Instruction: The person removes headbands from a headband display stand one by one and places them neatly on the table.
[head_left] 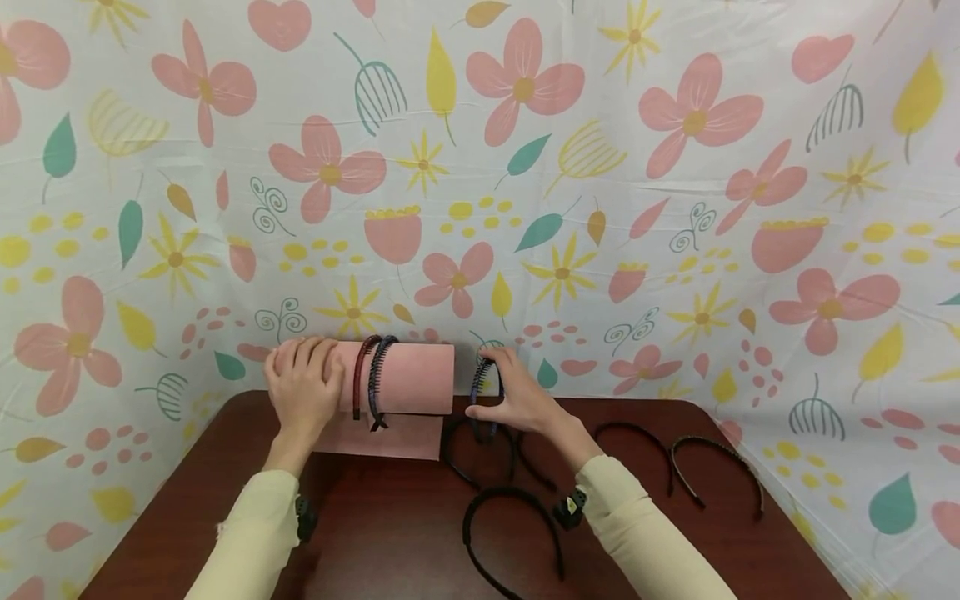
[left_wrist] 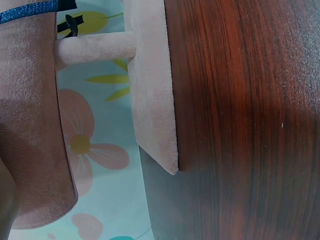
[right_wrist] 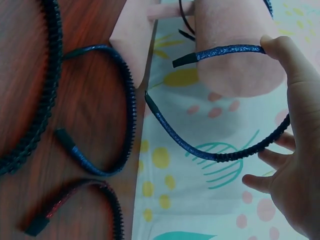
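Note:
A pink plush headband stand (head_left: 416,379) lies along the back of the table, its roll raised on a short post (left_wrist: 95,47) over a flat base (head_left: 397,442). My left hand (head_left: 303,379) grips the roll's left end, fingers wrapped over the top. A red headband (head_left: 358,379) and a dark blue toothed headband (head_left: 374,383) loop around the roll, side by side near its middle. Just off the roll's right end, my right hand (head_left: 525,396) holds a glittery blue toothed headband (right_wrist: 230,50) between thumb and fingers, its two tips pointing toward the stand.
Several headbands lie on the dark wood table: a black one (head_left: 468,533) in front, a blue one (right_wrist: 131,115) below my right hand, a red one (right_wrist: 112,200), and two more (head_left: 637,427) at the right. A flower-printed cloth (head_left: 465,208) hangs behind the table.

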